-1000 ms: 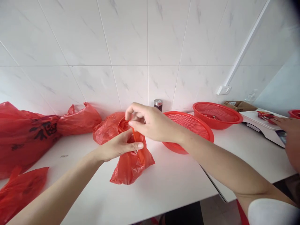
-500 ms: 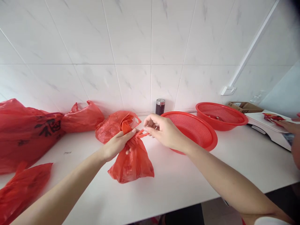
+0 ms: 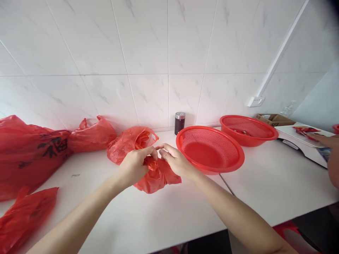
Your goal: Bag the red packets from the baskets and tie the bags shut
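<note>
A small red plastic bag (image 3: 156,180) with a bunched, twisted neck is between my hands over the white table. My left hand (image 3: 136,164) is closed around the bag's gathered top from the left. My right hand (image 3: 173,158) is at the knotted part from the right, thumb and fingers curled together near the left fingertips. Its fingers partly hide the plastic they pinch. Just behind my hands lies another red plastic bag (image 3: 124,141) with a loop handle, full of crumpled red plastic.
A red colander (image 3: 209,165) stands right of my hands, a second colander (image 3: 249,139) behind it. A dark jar (image 3: 179,123) is by the wall. Filled red bags (image 3: 23,155) line the left. At right, another person's hand (image 3: 325,141) reaches over a white scale (image 3: 288,135).
The strip of plastic stretched between my hands is no longer drawn out. My hands have come closer together, and the bag's body has swung up and to the right.
</note>
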`<action>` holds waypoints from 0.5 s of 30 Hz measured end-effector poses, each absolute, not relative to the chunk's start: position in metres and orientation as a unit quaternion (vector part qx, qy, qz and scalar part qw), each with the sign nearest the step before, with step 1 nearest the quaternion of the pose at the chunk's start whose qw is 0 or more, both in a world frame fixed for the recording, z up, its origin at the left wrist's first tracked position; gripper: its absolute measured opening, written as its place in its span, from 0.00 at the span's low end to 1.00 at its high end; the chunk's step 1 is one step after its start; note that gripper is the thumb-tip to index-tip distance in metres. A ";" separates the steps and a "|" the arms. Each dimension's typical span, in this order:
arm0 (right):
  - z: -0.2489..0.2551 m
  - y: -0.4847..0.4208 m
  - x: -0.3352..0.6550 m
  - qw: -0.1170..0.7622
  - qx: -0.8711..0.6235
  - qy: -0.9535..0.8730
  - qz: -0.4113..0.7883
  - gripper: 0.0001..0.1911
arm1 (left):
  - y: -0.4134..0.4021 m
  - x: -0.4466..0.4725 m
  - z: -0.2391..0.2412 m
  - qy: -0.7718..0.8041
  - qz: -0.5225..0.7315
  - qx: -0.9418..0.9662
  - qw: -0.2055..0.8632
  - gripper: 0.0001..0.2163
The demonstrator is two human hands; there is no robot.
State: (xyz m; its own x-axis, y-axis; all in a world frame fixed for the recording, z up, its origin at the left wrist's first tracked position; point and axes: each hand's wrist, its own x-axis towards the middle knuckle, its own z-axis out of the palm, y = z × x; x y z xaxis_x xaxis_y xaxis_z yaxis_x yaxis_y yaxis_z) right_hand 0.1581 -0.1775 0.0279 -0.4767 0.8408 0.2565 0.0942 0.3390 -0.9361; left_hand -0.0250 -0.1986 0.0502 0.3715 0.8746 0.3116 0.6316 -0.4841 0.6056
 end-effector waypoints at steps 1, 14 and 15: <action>0.026 -0.177 0.157 0.395 -0.325 -0.704 0.493 0.15 | -0.200 -0.023 0.047 0.480 0.316 0.807 0.134 0.17; 0.021 -0.194 0.155 0.449 -0.264 -0.687 0.506 0.27 | -0.194 -0.012 0.048 0.459 0.393 0.796 0.017 0.17; 0.019 -0.195 0.153 0.467 -0.283 -0.702 0.458 0.27 | -0.194 -0.012 0.048 0.471 0.399 0.786 0.010 0.17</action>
State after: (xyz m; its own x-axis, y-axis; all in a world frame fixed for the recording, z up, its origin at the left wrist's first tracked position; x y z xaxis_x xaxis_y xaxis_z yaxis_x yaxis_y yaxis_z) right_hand 0.1530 -0.1947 0.0192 -0.4044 0.8245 0.3957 -0.0303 0.4204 -0.9068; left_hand -0.0123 -0.1938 0.0479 0.2371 0.7493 0.6183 0.7328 -0.5558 0.3926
